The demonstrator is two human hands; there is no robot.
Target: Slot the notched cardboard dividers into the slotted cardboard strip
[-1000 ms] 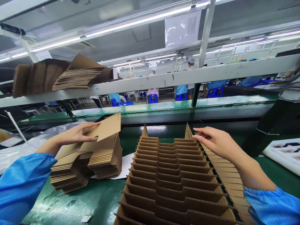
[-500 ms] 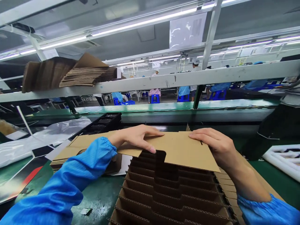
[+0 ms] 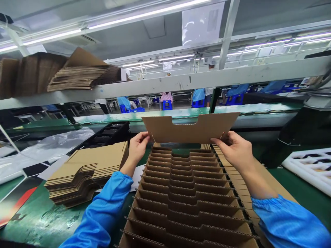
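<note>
A notched cardboard sheet point(image 3: 184, 132) is held upright, notch upward, above the far end of a row of cardboard dividers point(image 3: 181, 193). My left hand point(image 3: 138, 148) pinches its lower left corner. At the lower right corner, my right hand point(image 3: 236, 148) grips it between thumb and fingers. The dividers stand one behind another, their notches lined up down the middle. Left of them lies a stack of notched cardboard sheets point(image 3: 90, 168) on the green table point(image 3: 51, 220). A long strip of slotted cardboard point(image 3: 239, 182) runs along the right side.
Clear plastic wrap point(image 3: 59, 143) and a black tray point(image 3: 108, 132) lie at the back left. White foam point(image 3: 310, 168) is at the right. More cardboard point(image 3: 80, 74) rests on the overhead shelf point(image 3: 165, 82). People sit on blue stools in the distance.
Both hands have lifted the sheet from lying flat to upright with its notch on top. My left hand has moved left to its corner, uncovering the stack and the far dividers.
</note>
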